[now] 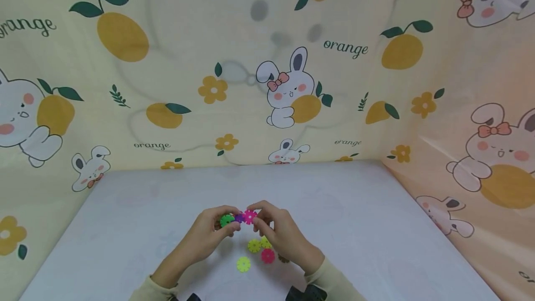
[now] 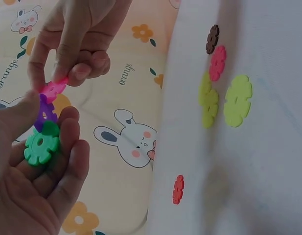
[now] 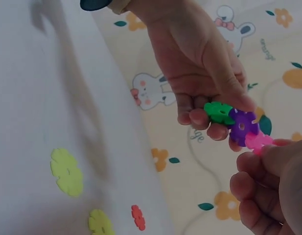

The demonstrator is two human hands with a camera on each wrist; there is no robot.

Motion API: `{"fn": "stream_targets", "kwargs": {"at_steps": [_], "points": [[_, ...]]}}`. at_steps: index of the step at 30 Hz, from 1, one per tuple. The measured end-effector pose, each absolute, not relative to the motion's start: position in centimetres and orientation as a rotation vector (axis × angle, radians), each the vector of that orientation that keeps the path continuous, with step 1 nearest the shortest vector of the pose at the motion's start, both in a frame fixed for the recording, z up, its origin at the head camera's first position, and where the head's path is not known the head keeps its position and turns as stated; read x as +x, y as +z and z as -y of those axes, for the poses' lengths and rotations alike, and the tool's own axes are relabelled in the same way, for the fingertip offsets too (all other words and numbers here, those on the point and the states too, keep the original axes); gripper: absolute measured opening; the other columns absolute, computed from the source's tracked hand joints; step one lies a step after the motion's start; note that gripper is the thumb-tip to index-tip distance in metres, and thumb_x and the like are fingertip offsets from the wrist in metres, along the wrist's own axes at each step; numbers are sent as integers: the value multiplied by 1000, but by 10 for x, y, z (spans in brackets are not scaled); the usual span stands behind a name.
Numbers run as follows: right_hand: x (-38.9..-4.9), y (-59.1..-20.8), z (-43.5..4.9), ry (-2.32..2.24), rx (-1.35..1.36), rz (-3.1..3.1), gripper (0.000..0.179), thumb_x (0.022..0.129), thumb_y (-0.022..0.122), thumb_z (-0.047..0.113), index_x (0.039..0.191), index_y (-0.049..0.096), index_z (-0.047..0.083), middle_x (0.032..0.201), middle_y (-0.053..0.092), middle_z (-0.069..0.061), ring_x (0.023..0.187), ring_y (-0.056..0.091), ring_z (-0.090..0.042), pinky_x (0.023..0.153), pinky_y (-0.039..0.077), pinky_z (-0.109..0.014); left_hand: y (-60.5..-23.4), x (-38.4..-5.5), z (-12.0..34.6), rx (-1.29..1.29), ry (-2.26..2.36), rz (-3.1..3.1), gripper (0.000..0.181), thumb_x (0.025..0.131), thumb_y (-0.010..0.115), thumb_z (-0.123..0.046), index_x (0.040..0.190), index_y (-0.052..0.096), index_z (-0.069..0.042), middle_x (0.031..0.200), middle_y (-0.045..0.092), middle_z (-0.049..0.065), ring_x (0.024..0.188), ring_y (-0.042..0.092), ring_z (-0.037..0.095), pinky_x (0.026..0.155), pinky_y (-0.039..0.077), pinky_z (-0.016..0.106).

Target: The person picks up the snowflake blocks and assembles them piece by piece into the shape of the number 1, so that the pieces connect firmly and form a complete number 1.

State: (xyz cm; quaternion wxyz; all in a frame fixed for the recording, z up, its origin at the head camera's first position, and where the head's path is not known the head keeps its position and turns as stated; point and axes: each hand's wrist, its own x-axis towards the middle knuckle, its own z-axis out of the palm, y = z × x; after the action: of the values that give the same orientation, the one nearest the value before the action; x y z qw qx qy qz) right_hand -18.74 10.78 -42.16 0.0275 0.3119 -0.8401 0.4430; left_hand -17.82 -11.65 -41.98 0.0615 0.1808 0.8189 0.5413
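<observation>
My left hand [image 1: 205, 230] pinches the purple notched plastic disc [image 3: 243, 128] between thumb and fingers. A green notched disc [image 2: 41, 143] is joined to its edge and lies against the curled fingers of that hand. My right hand [image 1: 286, 235] pinches a pink notched disc [image 1: 250, 217] between thumb and forefinger. In both wrist views the pink disc meets the purple one at the rim; how deep the slots sit is too small to tell. The three discs form a short chain held above the table.
On the white table [image 1: 355, 226] below the hands lie yellow discs [image 1: 243, 264], a rose-pink disc [image 1: 268, 256] and a brown disc [image 2: 213, 39], partly behind my right hand in the head view. A small red disc [image 2: 178, 189] lies apart. Printed cloth [image 1: 188, 59] hangs behind.
</observation>
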Motion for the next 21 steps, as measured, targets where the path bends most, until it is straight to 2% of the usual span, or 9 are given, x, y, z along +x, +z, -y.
{"fn": "stream_targets", "kwargs": {"at_steps": [6,11,14,21], "points": [[-186,-424,-104,1383,966,2599,22,100,63,13,122,63,16,79,70,-10,66,59,-4,59,52,-21,-418,-178,117,542,1623,-2491,34,94,71,-27,120,68,-4,95,71,6,77,63,14,67,52,22],[-185,-425,-103,1410,963,2596,21,101,63,16,121,65,19,79,69,-8,66,60,-4,62,54,-21,-419,-178,115,518,1610,-2492,35,94,72,-27,120,69,-5,93,71,6,77,62,15,65,51,22],[-185,-426,-103,1443,940,2589,23,101,63,18,123,64,20,79,68,-7,67,60,-4,63,55,-22,-419,-178,114,500,1629,-2479,35,94,71,-27,121,69,-5,95,72,6,78,64,15,67,52,22],[-187,-425,-105,1486,913,2567,26,102,61,16,128,63,19,79,69,-10,66,60,-4,62,53,-22,-425,-178,110,484,1640,-2457,32,101,63,-28,124,64,-6,106,70,13,79,66,16,73,58,32]]}}
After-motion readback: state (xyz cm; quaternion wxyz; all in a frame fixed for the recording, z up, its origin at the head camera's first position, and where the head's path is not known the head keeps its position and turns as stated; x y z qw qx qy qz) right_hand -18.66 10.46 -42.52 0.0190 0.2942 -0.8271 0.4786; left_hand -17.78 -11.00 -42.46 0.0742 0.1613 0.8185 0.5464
